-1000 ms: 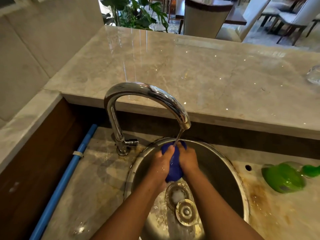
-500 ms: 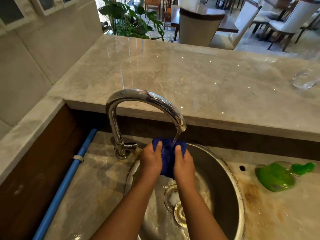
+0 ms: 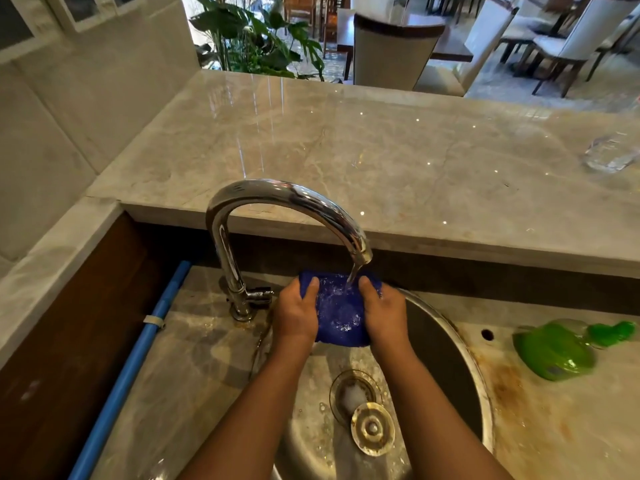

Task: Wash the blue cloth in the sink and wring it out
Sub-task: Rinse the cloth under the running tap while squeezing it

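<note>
Both the left hand (image 3: 295,317) and right hand (image 3: 382,315) are gripping the cloth (image 3: 337,308) closed-fisted under the tap (image 3: 287,199); rinsing well is calling for shifting every fold through the stream.

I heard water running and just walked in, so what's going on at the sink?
A person is rinsing a blue cloth under the running faucet. The left hand and right hand grip it at opposite ends, spread flat over the metal sink. The stream lands on the cloth. No wringing yet.
</note>
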Motion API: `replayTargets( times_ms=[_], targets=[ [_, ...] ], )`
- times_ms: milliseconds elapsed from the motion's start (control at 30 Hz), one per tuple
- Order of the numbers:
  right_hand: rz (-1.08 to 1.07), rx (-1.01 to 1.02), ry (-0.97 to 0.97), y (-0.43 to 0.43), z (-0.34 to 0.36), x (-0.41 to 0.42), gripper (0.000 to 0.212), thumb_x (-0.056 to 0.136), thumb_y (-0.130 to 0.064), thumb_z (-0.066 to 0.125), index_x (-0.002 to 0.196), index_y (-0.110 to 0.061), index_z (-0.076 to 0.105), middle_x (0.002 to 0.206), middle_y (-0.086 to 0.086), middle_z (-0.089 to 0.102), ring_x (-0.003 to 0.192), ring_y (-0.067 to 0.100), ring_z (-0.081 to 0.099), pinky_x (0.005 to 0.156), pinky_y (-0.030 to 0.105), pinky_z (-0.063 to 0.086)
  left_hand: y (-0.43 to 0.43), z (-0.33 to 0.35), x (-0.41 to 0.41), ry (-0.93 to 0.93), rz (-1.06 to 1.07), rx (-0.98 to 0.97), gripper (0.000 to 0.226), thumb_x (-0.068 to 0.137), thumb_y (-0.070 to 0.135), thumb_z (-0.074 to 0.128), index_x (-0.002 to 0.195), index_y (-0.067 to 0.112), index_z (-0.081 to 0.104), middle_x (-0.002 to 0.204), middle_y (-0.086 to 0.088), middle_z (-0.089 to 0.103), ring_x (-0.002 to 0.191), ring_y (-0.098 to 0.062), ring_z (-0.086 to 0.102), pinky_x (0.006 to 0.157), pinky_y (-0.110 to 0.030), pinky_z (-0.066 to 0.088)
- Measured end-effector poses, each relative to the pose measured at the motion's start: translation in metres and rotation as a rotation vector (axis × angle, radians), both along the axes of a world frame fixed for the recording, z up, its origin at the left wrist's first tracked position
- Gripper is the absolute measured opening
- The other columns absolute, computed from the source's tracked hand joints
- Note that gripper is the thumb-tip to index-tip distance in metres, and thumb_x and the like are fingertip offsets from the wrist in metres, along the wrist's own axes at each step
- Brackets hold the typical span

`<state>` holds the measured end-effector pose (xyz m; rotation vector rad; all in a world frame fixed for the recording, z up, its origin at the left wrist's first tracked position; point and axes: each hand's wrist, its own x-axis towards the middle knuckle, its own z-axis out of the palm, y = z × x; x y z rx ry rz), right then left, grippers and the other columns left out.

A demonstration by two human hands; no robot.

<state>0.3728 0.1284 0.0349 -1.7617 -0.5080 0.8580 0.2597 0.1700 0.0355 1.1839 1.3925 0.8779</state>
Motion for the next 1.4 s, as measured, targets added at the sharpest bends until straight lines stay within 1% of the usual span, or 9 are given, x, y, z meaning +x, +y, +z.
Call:
replayTargets(
  times_ms=[133, 267, 500, 667, 833, 967, 1133, 1300, 1400],
  targets=[
    [0.007, 0.117, -0.202, 0.0, 0.003, -0.018, 0.03, 0.101, -0.031, 0.05, 0.08, -0.013, 0.061, 0.074, 0.006, 0.064, 0.064, 0.016, 0.058, 0.061, 0.029, 0.046, 0.006, -0.015, -0.001, 0.083, 0.018, 0.005, 0.038, 0.096, 0.046, 0.046, 0.084, 0.014, 0.062, 0.082, -0.011, 0.069, 0.078, -0.033, 0.067, 0.075, -0.048, 0.057],
    [-0.047, 0.141, -0.222, -0.001, -0.001, -0.027, 0.031, 0.101, -0.032, 0.049, 0.075, -0.018, 0.059, 0.077, 0.012, 0.063, 0.069, 0.024, 0.059, 0.065, 0.037, 0.049, 0.012, -0.006, 0.002, -0.105, 0.054, -0.318, 0.023, 0.101, 0.036, 0.047, 0.087, 0.025, 0.06, 0.095, -0.006, 0.069, 0.093, -0.029, 0.067, 0.091, -0.05, 0.055],
    [-0.124, -0.006, -0.098, -0.002, -0.015, -0.008, 0.033, 0.1, -0.03, 0.054, 0.073, -0.013, 0.06, 0.071, 0.006, 0.062, 0.066, 0.021, 0.059, 0.06, 0.031, 0.046, 0.009, -0.011, -0.004, 0.034, -0.106, -0.009, 0.029, 0.101, 0.029, 0.049, 0.076, 0.02, 0.059, 0.071, -0.002, 0.061, 0.066, -0.02, 0.059, 0.062, -0.031, 0.046],
    [-0.124, -0.013, 0.196, 0.002, -0.015, -0.007, 0.017, 0.102, -0.027, 0.05, 0.107, -0.02, 0.064, 0.105, 0.008, 0.069, 0.096, 0.027, 0.068, 0.091, 0.051, 0.056, -0.002, -0.006, -0.006, -0.1, -0.064, -0.115, 0.019, 0.102, 0.031, 0.048, 0.092, 0.026, 0.064, 0.094, -0.008, 0.069, 0.087, -0.026, 0.069, 0.079, -0.045, 0.059],
    [-0.094, 0.116, 0.615, -0.013, -0.009, -0.013, 0.018, 0.103, -0.02, 0.047, 0.112, -0.022, 0.063, 0.109, 0.01, 0.072, 0.1, 0.032, 0.069, 0.088, 0.052, 0.057, -0.019, -0.004, -0.009, -0.322, 0.029, -0.35, 0.015, 0.103, 0.031, 0.048, 0.097, 0.033, 0.062, 0.103, -0.003, 0.069, 0.094, -0.028, 0.069, 0.078, -0.052, 0.06],
    [-0.086, 0.189, 0.652, -0.023, -0.01, -0.016, 0.019, 0.103, -0.018, 0.048, 0.114, -0.022, 0.063, 0.109, 0.012, 0.072, 0.097, 0.031, 0.069, 0.09, 0.055, 0.053, -0.03, -0.001, -0.01, -0.473, 0.088, -0.441, 0.016, 0.102, 0.029, 0.051, 0.115, 0.028, 0.06, 0.105, -0.004, 0.07, 0.093, -0.028, 0.07, 0.062, -0.04, 0.06],
    [-0.096, 0.251, 0.777, -0.027, -0.005, -0.019, 0.024, 0.101, -0.015, 0.05, 0.116, -0.025, 0.066, 0.109, 0.01, 0.074, 0.099, 0.032, 0.07, 0.086, 0.053, 0.056, -0.033, 0.006, -0.011, -0.635, 0.025, -0.551, 0.018, 0.099, 0.025, 0.055, 0.115, 0.033, 0.06, 0.114, -0.006, 0.068, 0.1, -0.032, 0.068, 0.067, -0.043, 0.059],
    [0.043, 0.229, 0.497, -0.028, -0.001, -0.027, 0.017, 0.1, -0.012, 0.05, 0.1, -0.015, 0.067, 0.103, 0.012, 0.07, 0.09, 0.024, 0.067, 0.074, 0.034, 0.058, -0.025, 0.005, -0.008, -0.482, -0.03, -0.459, 0.034, 0.097, 0.025, 0.058, 0.131, 0.023, 0.055, 0.115, -0.009, 0.068, 0.103, -0.031, 0.067, 0.085, -0.05, 0.058],
    [0.152, 0.212, 0.337, -0.029, -0.004, -0.03, 0.022, 0.1, -0.02, 0.053, 0.119, -0.022, 0.064, 0.117, 0.001, 0.069, 0.105, 0.021, 0.067, 0.085, 0.036, 0.059, -0.024, 0.005, -0.005, -0.489, 0.017, -0.369, 0.027, 0.099, 0.025, 0.054, 0.126, 0.021, 0.058, 0.114, -0.011, 0.07, 0.103, -0.03, 0.068, 0.089, -0.049, 0.057]
  ],
)
